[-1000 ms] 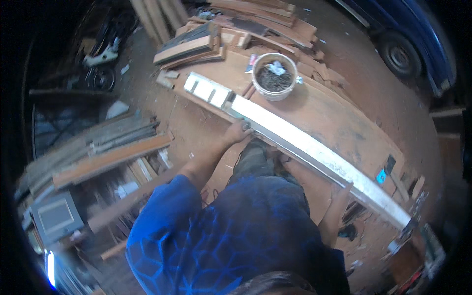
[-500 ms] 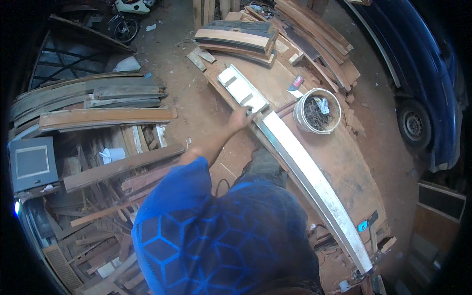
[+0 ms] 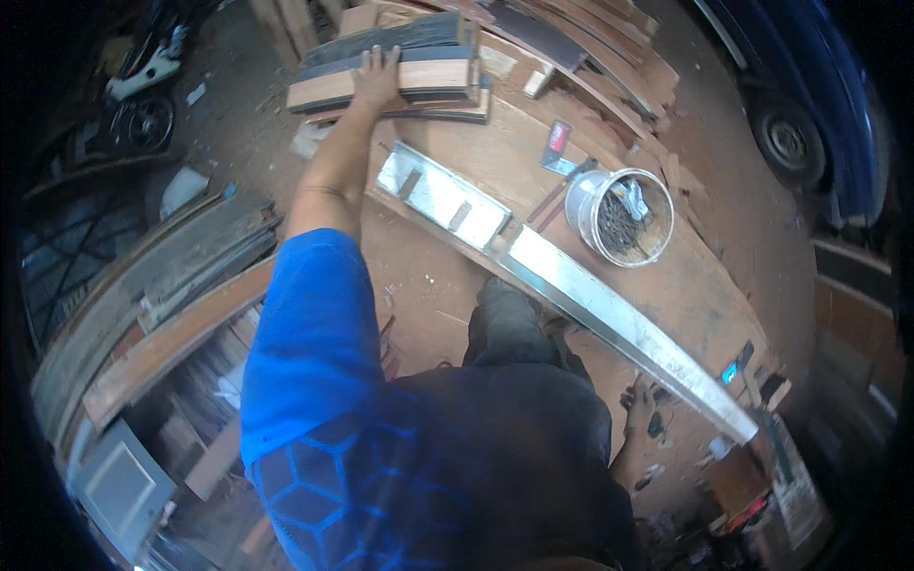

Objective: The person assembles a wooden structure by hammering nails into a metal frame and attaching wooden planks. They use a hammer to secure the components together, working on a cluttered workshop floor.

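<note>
My left hand (image 3: 379, 81) reaches out to the far left of the workbench and lies with spread fingers on a stack of wooden boards (image 3: 433, 76). It is touching the stack, not wrapped round a board. My right hand (image 3: 640, 404) hangs low beside the near edge of the bench, fingers apart and loosely bent, with nothing visible in it. Between the hands, a long silvery metal-faced beam (image 3: 628, 328) lies along the bench edge. A shorter white metal-faced piece (image 3: 447, 202) with two slots sits at its far end, a small gap between them.
On the bench (image 3: 657, 276) stand a white bucket of nails (image 3: 619, 219), a try square (image 3: 557, 147) and a tool with a blue part (image 3: 731, 373). Timber (image 3: 171, 276) is piled on the left. A dark blue vehicle (image 3: 819, 105) stands at the right, a motorbike (image 3: 143, 105) far left.
My left hand has left the end of the short slotted piece and moved farther out onto the board stack. My right hand has come into view. The view has turned.
</note>
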A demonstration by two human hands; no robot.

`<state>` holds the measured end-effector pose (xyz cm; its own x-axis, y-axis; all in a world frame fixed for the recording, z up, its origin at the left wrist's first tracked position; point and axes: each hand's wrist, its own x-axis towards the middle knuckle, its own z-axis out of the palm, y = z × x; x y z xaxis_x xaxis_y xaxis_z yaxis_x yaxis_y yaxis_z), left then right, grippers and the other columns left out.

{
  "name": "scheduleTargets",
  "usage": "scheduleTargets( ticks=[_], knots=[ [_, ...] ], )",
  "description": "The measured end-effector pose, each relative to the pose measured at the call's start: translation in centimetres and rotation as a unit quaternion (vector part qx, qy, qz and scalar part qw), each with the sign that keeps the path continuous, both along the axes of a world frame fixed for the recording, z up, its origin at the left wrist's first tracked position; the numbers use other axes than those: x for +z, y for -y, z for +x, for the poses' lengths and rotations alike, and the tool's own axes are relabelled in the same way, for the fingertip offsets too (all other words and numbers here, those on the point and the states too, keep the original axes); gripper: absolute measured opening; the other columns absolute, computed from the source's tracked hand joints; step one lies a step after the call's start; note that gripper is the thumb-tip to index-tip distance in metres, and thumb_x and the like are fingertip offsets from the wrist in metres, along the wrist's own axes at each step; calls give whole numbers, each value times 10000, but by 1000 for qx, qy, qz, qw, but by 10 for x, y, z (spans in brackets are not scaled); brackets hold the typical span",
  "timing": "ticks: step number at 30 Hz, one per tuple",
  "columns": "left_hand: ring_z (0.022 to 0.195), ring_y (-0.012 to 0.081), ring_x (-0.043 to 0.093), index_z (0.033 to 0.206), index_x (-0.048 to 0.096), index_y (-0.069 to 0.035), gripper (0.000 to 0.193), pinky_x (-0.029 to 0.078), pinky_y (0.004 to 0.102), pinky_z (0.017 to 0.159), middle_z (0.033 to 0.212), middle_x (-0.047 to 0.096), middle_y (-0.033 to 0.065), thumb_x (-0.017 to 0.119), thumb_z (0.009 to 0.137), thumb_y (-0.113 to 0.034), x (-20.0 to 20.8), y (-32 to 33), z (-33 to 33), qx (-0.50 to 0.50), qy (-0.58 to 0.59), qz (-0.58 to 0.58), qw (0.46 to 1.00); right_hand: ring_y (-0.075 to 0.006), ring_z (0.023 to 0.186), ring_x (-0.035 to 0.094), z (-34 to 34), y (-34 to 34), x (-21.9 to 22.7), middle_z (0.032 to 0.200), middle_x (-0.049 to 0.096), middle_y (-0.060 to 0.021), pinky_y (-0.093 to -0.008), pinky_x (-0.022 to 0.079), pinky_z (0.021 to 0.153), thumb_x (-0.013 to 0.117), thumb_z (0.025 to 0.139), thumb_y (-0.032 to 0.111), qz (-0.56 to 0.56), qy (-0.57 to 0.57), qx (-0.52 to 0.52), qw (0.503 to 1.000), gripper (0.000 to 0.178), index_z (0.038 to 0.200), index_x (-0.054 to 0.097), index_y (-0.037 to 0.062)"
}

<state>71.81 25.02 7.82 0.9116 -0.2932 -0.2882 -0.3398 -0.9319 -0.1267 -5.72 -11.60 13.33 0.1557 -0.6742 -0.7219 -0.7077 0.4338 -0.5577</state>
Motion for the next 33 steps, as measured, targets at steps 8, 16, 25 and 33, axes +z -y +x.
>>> scheduleTargets(
  ticks=[8, 16, 25, 33],
  knots=[
    [1416, 429, 367, 1608, 144, -268, 1322, 247, 606, 1170, 1521, 385, 248, 918, 538, -320, 11, -5, 39, -157, -29, 3, 987, -152, 725, 621, 19, -25, 2, 897, 631, -82, -286, 514, 654, 622, 994, 359, 6, -87, 50, 995, 388, 1127, 637, -4],
    [1303, 511, 423, 1603, 147, -86, 1081, 344, 544, 1092, 1426, 428, 347, 768, 738, -276, 101, 34, -159, -283, -12, -147, 948, -242, 1099, 621, 127, -1, 68, 1183, 668, -149, -382, 478, 986, 580, 1016, 352, 56, 108, 236, 964, 466, 1283, 605, -30],
    [1241, 510, 440, 1580, 135, -27, 1289, 351, 546, 1079, 1369, 425, 354, 912, 572, -237, 210, 262, -509, -293, -215, -113, 925, -308, 1157, 626, 84, 63, 133, 1381, 539, -254, -383, 496, 988, 756, 864, 485, -22, 265, 164, 950, 901, 1516, 350, 14],
    [1333, 535, 386, 1607, 62, -128, 1304, 298, 579, 1124, 1441, 359, 397, 887, 632, -389, 193, 493, -746, -319, -192, -80, 925, -229, 1242, 561, -135, 229, 80, 1351, 596, -193, -356, 436, 1061, 798, 845, 372, -104, 324, 19, 940, 802, 1450, 455, -27]
  ],
)
